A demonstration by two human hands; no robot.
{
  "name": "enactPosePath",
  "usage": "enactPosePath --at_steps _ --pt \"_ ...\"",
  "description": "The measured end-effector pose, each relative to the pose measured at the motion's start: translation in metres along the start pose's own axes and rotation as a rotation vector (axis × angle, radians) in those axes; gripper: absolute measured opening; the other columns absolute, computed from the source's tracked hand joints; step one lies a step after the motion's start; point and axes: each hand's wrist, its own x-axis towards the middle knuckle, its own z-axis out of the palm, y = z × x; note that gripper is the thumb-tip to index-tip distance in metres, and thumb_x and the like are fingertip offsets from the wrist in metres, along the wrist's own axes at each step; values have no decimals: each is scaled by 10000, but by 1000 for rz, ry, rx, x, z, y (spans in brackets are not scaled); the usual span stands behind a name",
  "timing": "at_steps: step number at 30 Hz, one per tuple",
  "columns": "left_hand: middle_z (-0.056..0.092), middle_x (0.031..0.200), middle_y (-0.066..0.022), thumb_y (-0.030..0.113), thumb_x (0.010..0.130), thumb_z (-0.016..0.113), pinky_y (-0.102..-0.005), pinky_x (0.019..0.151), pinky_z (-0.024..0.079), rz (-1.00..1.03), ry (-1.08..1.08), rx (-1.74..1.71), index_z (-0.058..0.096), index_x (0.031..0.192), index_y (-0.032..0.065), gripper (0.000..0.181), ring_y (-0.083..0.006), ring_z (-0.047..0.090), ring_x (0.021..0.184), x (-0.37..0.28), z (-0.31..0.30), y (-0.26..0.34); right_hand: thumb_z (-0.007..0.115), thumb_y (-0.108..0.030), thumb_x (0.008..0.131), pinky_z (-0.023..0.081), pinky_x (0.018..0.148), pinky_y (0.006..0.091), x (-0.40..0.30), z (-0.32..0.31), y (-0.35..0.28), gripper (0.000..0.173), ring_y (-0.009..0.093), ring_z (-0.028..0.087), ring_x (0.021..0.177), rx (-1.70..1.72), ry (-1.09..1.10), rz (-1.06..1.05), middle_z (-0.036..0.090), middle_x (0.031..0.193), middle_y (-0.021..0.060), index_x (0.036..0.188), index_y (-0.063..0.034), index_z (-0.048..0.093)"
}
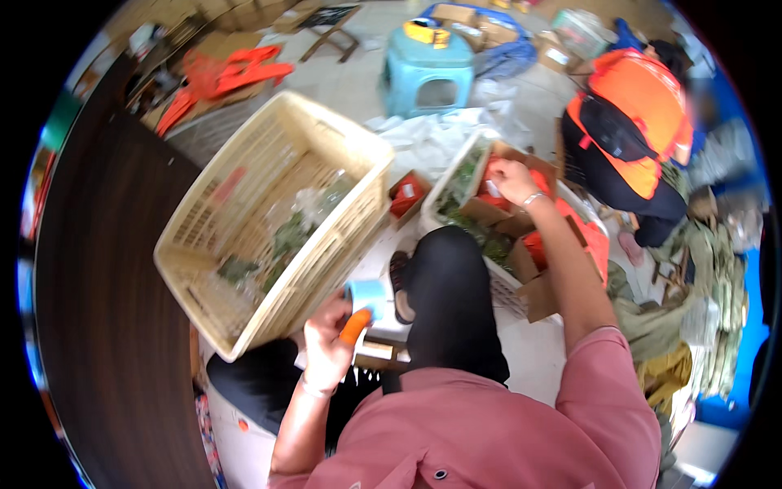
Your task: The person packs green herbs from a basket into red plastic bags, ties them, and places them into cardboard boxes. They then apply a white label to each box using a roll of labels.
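Note:
My left hand [333, 333] holds a light blue roll [368, 298], and an orange cover [354, 327] sits on one of its digits. My right hand [512, 180] reaches over an open cardboard box [486, 211] with red plastic packages [493, 191] inside; whether its fingers grip a package cannot be told. That box stands in a white plastic crate [435, 198] along with green plant bundles [467, 214] and another cardboard box [540, 299]. To the left a large cream plastic crate [360, 211] leans tilted, holding leafy greens [290, 235] and clear plastic wrap [314, 205].
A dark wooden surface [110, 275] lies at the left. Beyond the crates stands a blue plastic stool [427, 67] with a yellow object on it. A person in an orange top [638, 104] crouches at the right, near olive-green cloth [641, 318]. A small box [408, 198] sits between the crates.

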Motion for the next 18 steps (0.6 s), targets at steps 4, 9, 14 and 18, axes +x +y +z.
enactPosePath --at_steps 4,9,14,18 --pt "563 1135 -131 -25 879 620 -293 783 539 52 42 -340 641 907 -62 51 -177 632 872 -2 1 8 609 -147 817 504 742 405 -24 16 -19 192 349 640 821 -38 68 25 670 852 188 946 -9 644" --pt "498 1305 -176 5 846 678 -297 784 529 200 175 -233 677 968 3 122 -204 634 949 -15 -6 -7 629 -189 873 521 699 346 -76 -2 -158 179 260 663 753 250 140 -108 680 834 139 943 -27 663" --pt "418 1399 -215 38 807 718 -372 990 410 473 193 145 687 947 69 147 -293 492 1235 -16 -8 3 672 -224 895 389 577 223 -132 26 -250 274 35 474 664 929 -580 -73 535 677 -28 736 -25 572" --pt "408 1403 -185 32 805 721 -345 930 453 459 180 283 693 1024 68 224 -256 542 1158 -23 -12 7 678 -137 874 411 537 199 -137 44 -261 201 22 533 660 829 -505 -242 567 726 -24 763 -35 546"
